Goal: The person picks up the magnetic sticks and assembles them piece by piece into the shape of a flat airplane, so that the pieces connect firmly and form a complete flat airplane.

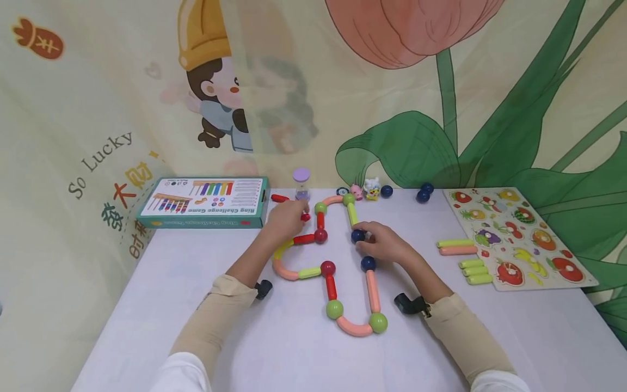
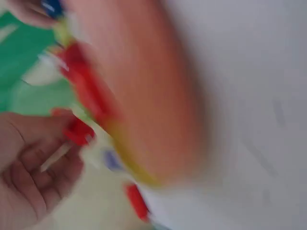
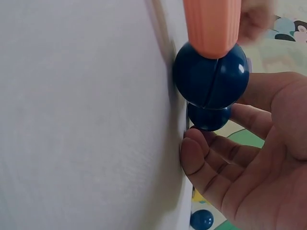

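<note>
My left hand is at the far left of a loop of magnetic sticks and balls. Between thumb and fingers it pinches a small red piece, blurred in the left wrist view. My right hand grips a dark blue ball at the lower end of a yellow-green stick. Just below, a second blue ball joins an orange stick, with a gap between the two blue balls. Two red balls, one the upper red ball, and several green balls link the other sticks.
A game box lies at the back left, near a loose red stick and a purple-topped sand timer. Small figurines and loose blue balls line the back. Spare sticks lie beside a fruit puzzle board.
</note>
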A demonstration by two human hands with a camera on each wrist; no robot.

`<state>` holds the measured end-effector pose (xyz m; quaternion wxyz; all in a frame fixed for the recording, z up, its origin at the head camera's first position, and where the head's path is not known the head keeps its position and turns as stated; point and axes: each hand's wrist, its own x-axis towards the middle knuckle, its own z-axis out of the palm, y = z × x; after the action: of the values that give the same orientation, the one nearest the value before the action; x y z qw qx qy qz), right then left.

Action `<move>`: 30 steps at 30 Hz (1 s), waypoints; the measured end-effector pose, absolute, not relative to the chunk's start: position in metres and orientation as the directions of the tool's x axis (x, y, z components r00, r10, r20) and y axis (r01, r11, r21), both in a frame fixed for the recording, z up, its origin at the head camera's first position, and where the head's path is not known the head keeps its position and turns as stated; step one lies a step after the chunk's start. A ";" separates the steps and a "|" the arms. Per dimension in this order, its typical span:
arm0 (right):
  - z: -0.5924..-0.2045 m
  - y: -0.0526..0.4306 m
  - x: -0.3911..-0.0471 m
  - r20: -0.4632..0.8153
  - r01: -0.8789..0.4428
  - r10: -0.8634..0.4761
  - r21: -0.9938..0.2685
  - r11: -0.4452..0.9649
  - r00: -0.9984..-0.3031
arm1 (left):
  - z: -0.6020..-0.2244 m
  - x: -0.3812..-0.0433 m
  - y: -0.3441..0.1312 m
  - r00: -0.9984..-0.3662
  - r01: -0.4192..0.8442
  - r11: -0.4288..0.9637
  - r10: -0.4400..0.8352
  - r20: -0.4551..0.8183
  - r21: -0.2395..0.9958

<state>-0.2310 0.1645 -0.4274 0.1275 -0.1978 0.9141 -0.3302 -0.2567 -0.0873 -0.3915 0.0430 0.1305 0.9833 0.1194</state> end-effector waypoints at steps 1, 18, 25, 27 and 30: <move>-0.428 0.164 -0.231 -0.101 -0.277 -0.445 -0.656 0.702 -0.890 | -0.388 -0.254 -0.079 -0.955 0.264 0.902 0.294 -0.039 0.343; -0.434 0.164 -0.231 -0.051 -0.231 -0.369 -0.697 0.678 -0.928 | -0.400 -0.247 -0.032 -0.881 0.415 0.862 0.461 -0.108 0.292; -0.434 0.161 -0.232 -0.062 -0.198 -0.335 -0.701 0.686 -0.940 | -0.404 -0.246 -0.031 -0.869 0.464 0.871 0.483 -0.107 0.164; -0.434 0.160 -0.232 -0.072 -0.182 -0.322 -0.700 0.691 -0.944 | -0.405 -0.246 -0.032 -0.871 0.457 0.871 0.479 -0.109 0.177; -0.434 0.159 -0.232 -0.082 -0.156 -0.293 -0.695 0.702 -0.952 | -0.405 -0.245 -0.034 -0.875 0.441 0.867 0.473 -0.104 0.233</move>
<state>-0.2319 0.1591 -0.4341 0.0937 -0.1225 0.9178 -0.3659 -0.2453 -0.0340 -0.4053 0.0791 0.2373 0.9629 0.1014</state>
